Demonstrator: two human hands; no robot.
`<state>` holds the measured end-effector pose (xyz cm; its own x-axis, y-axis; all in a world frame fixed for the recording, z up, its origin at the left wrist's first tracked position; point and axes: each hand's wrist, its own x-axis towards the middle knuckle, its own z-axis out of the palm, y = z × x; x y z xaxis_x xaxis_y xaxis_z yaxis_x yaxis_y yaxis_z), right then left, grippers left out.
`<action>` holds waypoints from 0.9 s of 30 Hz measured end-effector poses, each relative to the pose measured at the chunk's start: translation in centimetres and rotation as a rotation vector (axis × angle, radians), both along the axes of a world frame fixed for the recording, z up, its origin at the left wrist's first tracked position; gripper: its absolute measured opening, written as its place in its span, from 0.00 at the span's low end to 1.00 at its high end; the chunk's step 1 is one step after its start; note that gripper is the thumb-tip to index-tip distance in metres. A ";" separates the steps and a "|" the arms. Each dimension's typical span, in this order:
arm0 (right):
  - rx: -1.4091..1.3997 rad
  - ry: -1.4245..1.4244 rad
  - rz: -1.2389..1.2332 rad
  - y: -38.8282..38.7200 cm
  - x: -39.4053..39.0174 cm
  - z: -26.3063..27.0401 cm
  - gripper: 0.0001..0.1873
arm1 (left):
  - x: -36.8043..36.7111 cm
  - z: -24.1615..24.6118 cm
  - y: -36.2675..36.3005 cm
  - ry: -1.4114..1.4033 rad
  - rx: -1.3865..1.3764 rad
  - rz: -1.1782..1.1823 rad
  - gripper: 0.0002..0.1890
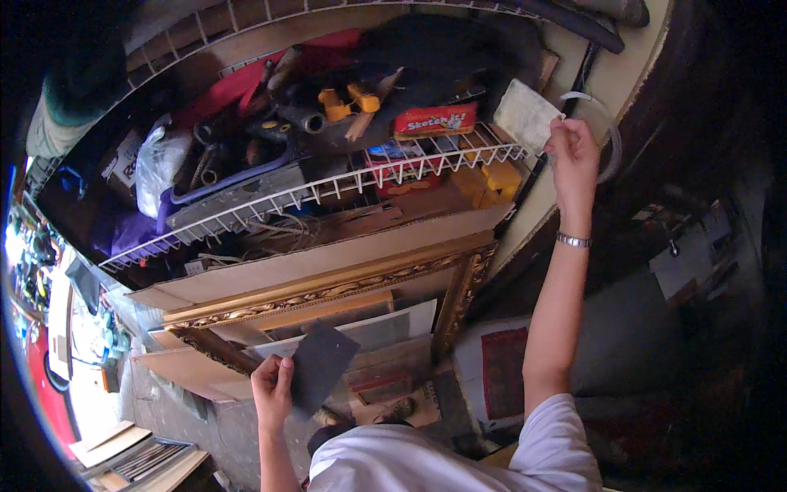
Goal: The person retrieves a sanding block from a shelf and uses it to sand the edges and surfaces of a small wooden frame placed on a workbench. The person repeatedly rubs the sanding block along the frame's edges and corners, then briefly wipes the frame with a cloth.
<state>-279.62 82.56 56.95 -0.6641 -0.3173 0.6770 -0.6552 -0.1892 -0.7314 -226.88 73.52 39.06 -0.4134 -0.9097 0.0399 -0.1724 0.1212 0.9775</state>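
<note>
Between the thumb and fingers of my left hand (273,384) is a flat dark grey sheet (323,369), possibly sandpaper, held low in front of my body. My right hand (572,144) reaches up to the right end of a white wire shelf (344,184). Its fingers pinch the corner of a pale, worn rectangular sheet (527,114), which tilts against the shelf's end. Left of that sheet lies a red box with printed writing (435,120). A metal-banded watch or bracelet (573,240) circles my right wrist.
Yellow-orange tool parts (347,103), a clear plastic bag (158,166) and a purple-grey bar (233,178) crowd the shelf. Below it, an ornate gilded picture frame (479,264) leans with cardboard (344,258). Wooden pieces (141,455) lie at lower left. A red mat (504,372) lies right.
</note>
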 end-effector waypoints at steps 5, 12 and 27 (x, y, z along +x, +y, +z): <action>-0.122 -0.038 -0.006 1.7 2.3 -0.6 0.08 | -2.5 1.1 -0.5 0.100 -0.028 0.000 0.15; -0.101 0.005 -0.056 3.7 5.1 -2.1 0.16 | -9.9 9.0 -1.8 0.403 -0.004 -0.032 0.09; -0.599 -0.934 1.314 11.7 7.4 -7.4 0.31 | -31.0 24.6 -14.6 0.673 -0.163 -0.252 0.23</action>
<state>-272.26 94.28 49.53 -0.3933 -0.7958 0.4605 0.7243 -0.5767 -0.3780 -257.89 58.95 63.62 -0.4479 -0.7512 0.4848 0.5105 0.2303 0.8285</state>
